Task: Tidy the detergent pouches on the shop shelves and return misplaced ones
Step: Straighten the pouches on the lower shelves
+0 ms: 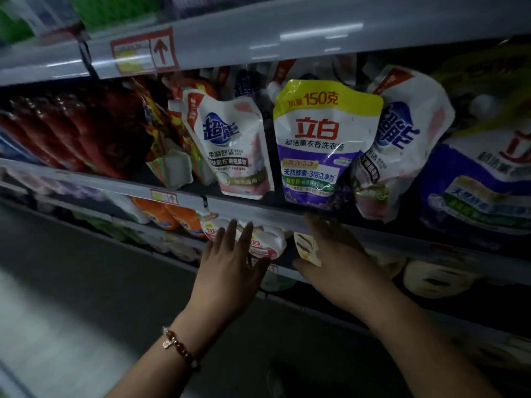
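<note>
Pouches crowd the middle shelf; the purple-and-yellow pouch [324, 145] leans at twelve o'clock above both hands. Left hand [230, 262] spread wide, empty; right hand [330, 254] apparently empty. Bump that shelf edge [258, 214] and it could topple.

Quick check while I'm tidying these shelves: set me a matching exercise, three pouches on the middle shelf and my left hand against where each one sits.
Things:
1. yellow-topped purple pouch
2. white and pink pouch
3. red pouches
4. left hand

Places:
A. far left of the middle shelf
B. open, fingers spread, in front of the lower shelf
C. middle of the shelf, above the right hand
D. just left of the yellow-topped pouch

Pairs: 1-C, 2-D, 3-A, 4-B
</note>
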The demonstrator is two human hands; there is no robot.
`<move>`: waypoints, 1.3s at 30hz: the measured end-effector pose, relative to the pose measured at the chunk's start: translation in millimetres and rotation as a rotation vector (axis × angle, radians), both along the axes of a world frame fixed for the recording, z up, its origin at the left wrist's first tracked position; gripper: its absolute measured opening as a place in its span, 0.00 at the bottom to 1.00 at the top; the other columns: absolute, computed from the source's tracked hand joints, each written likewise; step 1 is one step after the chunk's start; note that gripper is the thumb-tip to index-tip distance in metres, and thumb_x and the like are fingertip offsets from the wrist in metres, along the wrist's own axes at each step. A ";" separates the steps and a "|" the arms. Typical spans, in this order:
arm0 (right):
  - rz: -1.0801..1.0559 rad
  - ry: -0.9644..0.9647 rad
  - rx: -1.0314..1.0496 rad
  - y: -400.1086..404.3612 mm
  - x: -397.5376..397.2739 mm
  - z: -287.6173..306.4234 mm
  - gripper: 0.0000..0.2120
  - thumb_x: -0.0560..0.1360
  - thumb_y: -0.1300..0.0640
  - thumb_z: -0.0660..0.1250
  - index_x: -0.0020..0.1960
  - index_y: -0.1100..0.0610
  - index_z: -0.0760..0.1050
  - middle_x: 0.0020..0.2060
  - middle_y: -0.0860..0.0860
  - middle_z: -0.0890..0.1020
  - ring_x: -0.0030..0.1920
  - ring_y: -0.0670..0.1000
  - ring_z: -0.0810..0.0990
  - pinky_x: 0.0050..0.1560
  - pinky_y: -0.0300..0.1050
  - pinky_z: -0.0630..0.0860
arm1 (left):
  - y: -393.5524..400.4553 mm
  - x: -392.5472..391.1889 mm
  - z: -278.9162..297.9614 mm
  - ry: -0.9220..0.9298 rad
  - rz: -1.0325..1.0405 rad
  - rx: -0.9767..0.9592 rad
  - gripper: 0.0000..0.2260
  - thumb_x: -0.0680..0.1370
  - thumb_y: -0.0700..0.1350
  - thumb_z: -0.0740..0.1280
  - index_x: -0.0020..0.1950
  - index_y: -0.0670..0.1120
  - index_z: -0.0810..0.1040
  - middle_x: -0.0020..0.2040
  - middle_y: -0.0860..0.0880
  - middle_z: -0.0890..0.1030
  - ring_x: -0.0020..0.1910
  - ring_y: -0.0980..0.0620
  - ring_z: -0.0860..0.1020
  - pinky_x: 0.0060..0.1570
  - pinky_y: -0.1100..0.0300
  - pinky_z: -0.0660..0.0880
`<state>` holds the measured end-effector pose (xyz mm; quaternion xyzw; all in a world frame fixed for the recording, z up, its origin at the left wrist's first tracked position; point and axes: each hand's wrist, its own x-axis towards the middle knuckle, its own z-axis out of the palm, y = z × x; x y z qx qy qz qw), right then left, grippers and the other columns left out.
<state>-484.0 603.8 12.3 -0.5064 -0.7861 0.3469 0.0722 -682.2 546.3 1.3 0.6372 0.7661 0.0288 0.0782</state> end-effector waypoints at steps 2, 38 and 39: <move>-0.010 0.025 -0.021 2.0 -4.5 -1.0 0.38 0.79 0.41 0.60 0.80 0.46 0.41 0.79 0.46 0.47 0.79 0.49 0.45 0.78 0.47 0.47 | -4.1 -6.8 -0.6 0.023 0.003 -0.021 0.35 0.78 0.68 0.52 0.81 0.53 0.52 0.82 0.45 0.52 0.80 0.42 0.51 0.76 0.47 0.53; -0.119 -0.112 0.135 129.5 -447.2 37.5 0.23 0.78 0.47 0.64 0.71 0.51 0.69 0.69 0.51 0.73 0.68 0.56 0.71 0.65 0.55 0.71 | 94.9 -400.2 -10.7 -0.203 -0.053 0.147 0.32 0.82 0.61 0.57 0.82 0.55 0.47 0.82 0.46 0.45 0.80 0.42 0.45 0.78 0.45 0.48; -0.127 -0.100 0.183 135.2 -451.6 39.9 0.20 0.78 0.49 0.64 0.68 0.53 0.72 0.64 0.52 0.76 0.65 0.56 0.74 0.62 0.53 0.73 | 99.0 -404.3 -10.8 -0.213 -0.061 0.171 0.32 0.81 0.60 0.57 0.82 0.55 0.48 0.82 0.46 0.46 0.80 0.42 0.46 0.77 0.46 0.49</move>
